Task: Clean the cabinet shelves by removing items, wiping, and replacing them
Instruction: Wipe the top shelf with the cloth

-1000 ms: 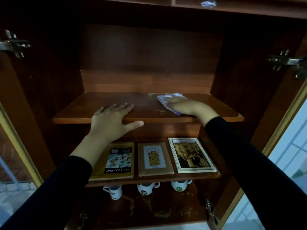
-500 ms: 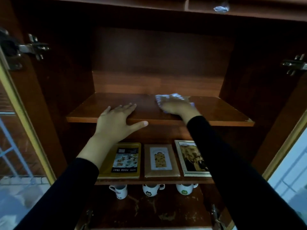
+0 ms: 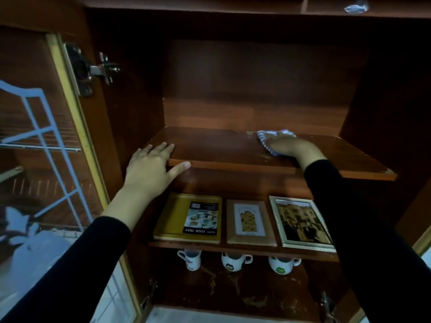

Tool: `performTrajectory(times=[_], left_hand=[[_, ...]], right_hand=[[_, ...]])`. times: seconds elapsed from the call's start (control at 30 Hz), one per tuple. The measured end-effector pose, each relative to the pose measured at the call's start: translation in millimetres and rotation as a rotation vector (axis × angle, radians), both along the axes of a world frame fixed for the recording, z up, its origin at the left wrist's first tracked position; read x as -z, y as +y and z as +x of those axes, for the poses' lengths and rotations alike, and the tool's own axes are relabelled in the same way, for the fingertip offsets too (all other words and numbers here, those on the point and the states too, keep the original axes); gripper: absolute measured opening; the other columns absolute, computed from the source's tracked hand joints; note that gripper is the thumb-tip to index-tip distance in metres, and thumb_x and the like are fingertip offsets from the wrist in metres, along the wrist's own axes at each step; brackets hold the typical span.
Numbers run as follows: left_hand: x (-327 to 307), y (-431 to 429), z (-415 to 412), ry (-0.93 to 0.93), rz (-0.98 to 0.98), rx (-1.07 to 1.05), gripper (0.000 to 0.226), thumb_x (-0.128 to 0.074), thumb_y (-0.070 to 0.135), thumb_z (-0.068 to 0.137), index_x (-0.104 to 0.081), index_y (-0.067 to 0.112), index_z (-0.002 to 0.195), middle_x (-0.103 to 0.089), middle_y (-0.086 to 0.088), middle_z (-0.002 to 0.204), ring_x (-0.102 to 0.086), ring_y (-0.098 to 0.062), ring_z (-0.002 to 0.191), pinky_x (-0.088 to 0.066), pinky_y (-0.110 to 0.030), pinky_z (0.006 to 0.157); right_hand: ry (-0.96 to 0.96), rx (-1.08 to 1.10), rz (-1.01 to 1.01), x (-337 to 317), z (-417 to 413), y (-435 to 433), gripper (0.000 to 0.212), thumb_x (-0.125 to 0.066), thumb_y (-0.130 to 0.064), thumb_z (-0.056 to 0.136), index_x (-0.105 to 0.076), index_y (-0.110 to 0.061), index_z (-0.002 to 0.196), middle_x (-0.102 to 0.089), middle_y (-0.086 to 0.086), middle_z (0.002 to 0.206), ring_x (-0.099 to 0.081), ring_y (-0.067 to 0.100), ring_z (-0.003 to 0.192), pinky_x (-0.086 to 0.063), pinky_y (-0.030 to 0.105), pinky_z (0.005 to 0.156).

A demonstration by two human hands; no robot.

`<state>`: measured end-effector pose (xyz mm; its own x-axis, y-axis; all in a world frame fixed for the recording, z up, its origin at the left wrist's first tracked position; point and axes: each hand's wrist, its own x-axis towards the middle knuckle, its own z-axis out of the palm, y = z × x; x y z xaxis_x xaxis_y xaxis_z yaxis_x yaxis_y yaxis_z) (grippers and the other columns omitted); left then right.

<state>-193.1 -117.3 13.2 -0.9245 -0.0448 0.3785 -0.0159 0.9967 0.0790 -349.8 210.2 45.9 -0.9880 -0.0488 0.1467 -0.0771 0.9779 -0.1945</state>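
Right hand (image 3: 289,146), fingers flat, has pushed cloth (image 3: 268,135) toward shelf (image 3: 221,150) rear; left hand (image 3: 149,166), fingers spread, braces shelf front. Wiping unfinished.

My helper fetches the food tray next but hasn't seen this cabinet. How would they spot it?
In the open cabinet, find the middle shelf, just above the three mugs. Three flat things lie there in a row. The food tray is leftmost: yellow with a black label, unlike the two framed pictures beside it.
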Motion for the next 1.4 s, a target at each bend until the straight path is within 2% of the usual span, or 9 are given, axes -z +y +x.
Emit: performTrajectory(times=[0.13,0.27,0.4,0.63,0.8,0.97,1.1,1.3,1.4], left_hand=[[3,-1,-1,0.014,-0.002,-0.003,0.099,-0.014,0.08,0.075,-0.031,0.024,0.154,-0.03,-0.001,0.16,-0.025,-0.028,0.147,-0.016,-0.044,0.12],[3,-2,0,0.03,0.013,-0.013,0.1,-0.016,0.082,0.073,-0.033,0.025,0.153,-0.032,0.0,0.159,-0.028,-0.027,0.147,-0.018,-0.043,0.12],[3,-1,0,0.023,0.007,-0.011,0.099,-0.015,0.082,0.074,-0.033,0.026,0.153,-0.031,0.0,0.16,-0.027,-0.027,0.147,-0.016,-0.043,0.121],[5,2,0,0.015,-0.005,-0.024,0.098,-0.013,0.08,0.076,-0.03,0.025,0.155,-0.028,0.0,0.161,-0.023,-0.026,0.148,-0.013,-0.044,0.121],[4,2,1,0.012,-0.012,-0.025,0.097,-0.014,0.08,0.076,-0.029,0.025,0.155,-0.027,0.001,0.161,-0.022,-0.025,0.149,-0.012,-0.044,0.121],[3,-2,2,0.021,0.02,-0.009,0.097,-0.017,0.082,0.075,-0.031,0.028,0.154,-0.029,0.003,0.161,-0.024,-0.023,0.148,-0.013,-0.043,0.121],[2,-3,2,0.005,0.017,0.002,0.098,-0.014,0.084,0.074,-0.028,0.03,0.154,-0.027,0.004,0.161,-0.022,-0.022,0.149,-0.013,-0.042,0.122],[4,0,1,0.021,-0.006,-0.012,0.095,-0.013,0.081,0.077,-0.027,0.028,0.155,-0.027,0.003,0.161,-0.023,-0.024,0.149,-0.014,-0.043,0.122],[3,1,2,0.013,-0.007,-0.012,0.093,-0.015,0.079,0.079,-0.026,0.027,0.155,-0.027,0.003,0.161,-0.021,-0.025,0.149,-0.013,-0.043,0.121]], right_hand=[[-0.078,-0.137,-0.099,-8,16,-87,0.056,-0.031,-0.065,0.084,-0.064,-0.029,0.113,-0.071,-0.003,0.108,-0.068,0.016,0.093,-0.049,0.034,0.097],[-0.17,-0.538,-0.173,-15,82,-147,0.04,-0.032,-0.04,0.104,-0.048,-0.034,0.14,-0.058,-0.019,0.12,-0.058,0.0,0.093,-0.039,0.015,0.091],[-0.176,-0.469,-0.383,-13,71,-79,0.023,-0.04,-0.037,0.103,-0.063,-0.033,0.1,-0.059,-0.017,0.078,-0.055,0.002,0.064,-0.044,0.017,0.067],[-0.107,0.206,-0.043,-9,-3,21,0.039,-0.032,-0.055,0.06,-0.041,-0.022,0.078,-0.053,0.018,0.119,-0.044,0.025,0.094,-0.035,0.036,0.088],[-0.018,-0.038,0.039,-17,20,-88,0.022,-0.041,-0.036,0.079,-0.055,-0.02,0.083,-0.066,0.004,0.107,-0.062,0.023,0.095,-0.043,0.033,0.084],[-0.087,-0.464,-0.1,-4,43,-167,0.058,-0.026,-0.046,0.088,-0.051,-0.028,0.137,-0.065,-0.019,0.119,-0.06,0.001,0.101,-0.044,0.025,0.1],[-0.054,-0.381,-0.156,-4,32,-100,0.025,-0.046,-0.042,0.094,-0.065,-0.026,0.096,-0.06,-0.005,0.077,-0.055,0.013,0.069,-0.045,0.032,0.076],[-0.11,0.22,-0.035,-10,-11,-10,0.049,-0.033,-0.066,0.075,-0.051,-0.026,0.097,-0.05,0.01,0.142,-0.053,0.027,0.112,-0.036,0.031,0.101],[-0.124,0.154,-0.011,-18,-3,-54,0.028,-0.053,-0.04,0.095,-0.058,-0.02,0.113,-0.055,0.012,0.135,-0.056,0.024,0.112,-0.033,0.022,0.077]])
